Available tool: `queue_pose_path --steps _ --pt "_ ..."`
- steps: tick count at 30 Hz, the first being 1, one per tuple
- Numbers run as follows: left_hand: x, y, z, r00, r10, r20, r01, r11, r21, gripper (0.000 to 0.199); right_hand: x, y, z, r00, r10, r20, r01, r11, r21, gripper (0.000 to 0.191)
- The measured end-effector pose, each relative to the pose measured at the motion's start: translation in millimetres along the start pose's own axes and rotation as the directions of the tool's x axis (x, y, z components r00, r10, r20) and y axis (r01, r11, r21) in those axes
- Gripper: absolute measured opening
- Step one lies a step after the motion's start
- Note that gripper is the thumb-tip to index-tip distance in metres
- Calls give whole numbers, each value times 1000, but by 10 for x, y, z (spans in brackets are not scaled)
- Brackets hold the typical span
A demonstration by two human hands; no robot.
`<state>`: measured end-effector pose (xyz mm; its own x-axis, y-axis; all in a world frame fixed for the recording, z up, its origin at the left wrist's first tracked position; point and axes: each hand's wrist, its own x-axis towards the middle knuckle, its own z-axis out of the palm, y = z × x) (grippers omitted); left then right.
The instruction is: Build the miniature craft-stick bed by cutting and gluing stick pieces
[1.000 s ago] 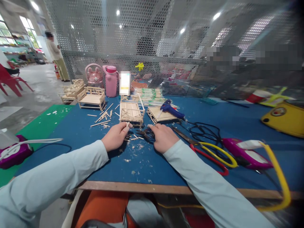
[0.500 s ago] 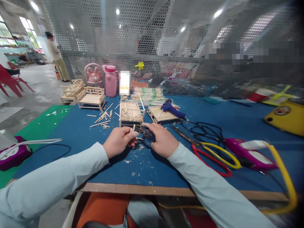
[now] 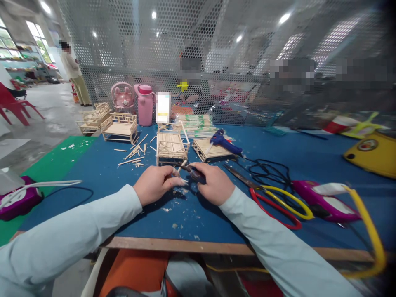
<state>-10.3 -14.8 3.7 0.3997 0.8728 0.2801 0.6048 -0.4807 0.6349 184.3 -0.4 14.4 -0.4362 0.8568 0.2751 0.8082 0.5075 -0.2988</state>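
Between thumb and fingers, my left hand pinches a short thin wooden stick. My right hand is closed around dark-handled pliers, whose jaws point left, close to the stick; whether they touch it I cannot tell. Just beyond both hands stands a miniature bench frame made of thin sticks. Left of it lie several loose cut sticks. To its right, a blue glue gun rests on a flat stick panel.
Large scissors with red and yellow handles and a purple power strip lie at right. Finished small benches, a pink bottle and a lit phone stand at the back before a perforated metal screen. A person stands far left.
The stick in my left hand has tilted from near upright to slanting right. My left fingers and the pliers have shifted slightly, and the plier jaws now sit a little higher.
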Motion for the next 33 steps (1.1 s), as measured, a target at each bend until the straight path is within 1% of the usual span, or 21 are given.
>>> queue_pose_path --steps 2,5,8,10,14,16,20,22,26,31,33 --pt "2 -18 -10 1000 -8 20 6 995 99 33 12 38 -18 998 34 -59 -34 999 -1 45" --pt "17 -66 -7 997 -78 3 75 964 255 38 33 97 -35 986 75 -150 -77 997 -4 44" --pt "33 -123 -15 989 -150 -11 146 937 319 32 46 132 -35 979 93 -182 -97 995 -15 40" --pt "41 -155 -43 986 -164 -2 155 928 340 30 50 146 -27 978 96 -186 -101 995 -20 39" --pt "58 -198 -148 987 -163 5 150 919 365 29 51 170 -2 979 85 -185 -86 996 3 42" --pt "64 -209 -191 990 -139 11 125 921 369 29 51 176 8 980 80 -184 -80 997 9 42" --pt "79 -203 -177 995 -4 104 -38 919 394 28 55 160 15 981 86 -171 -90 996 -14 40" --pt "97 -188 -128 990 12 143 -72 905 420 28 59 142 14 984 85 -154 -90 996 -20 40" --pt "144 -167 -58 984 -28 173 -58 880 472 29 64 120 15 988 76 -137 -81 996 -29 42" --pt "109 -143 -106 985 -73 157 -26 833 552 28 60 127 26 989 87 -117 -92 995 -41 41" --pt "66 -116 -125 989 -73 130 -16 816 578 29 60 126 27 990 96 -102 -101 994 -44 41"
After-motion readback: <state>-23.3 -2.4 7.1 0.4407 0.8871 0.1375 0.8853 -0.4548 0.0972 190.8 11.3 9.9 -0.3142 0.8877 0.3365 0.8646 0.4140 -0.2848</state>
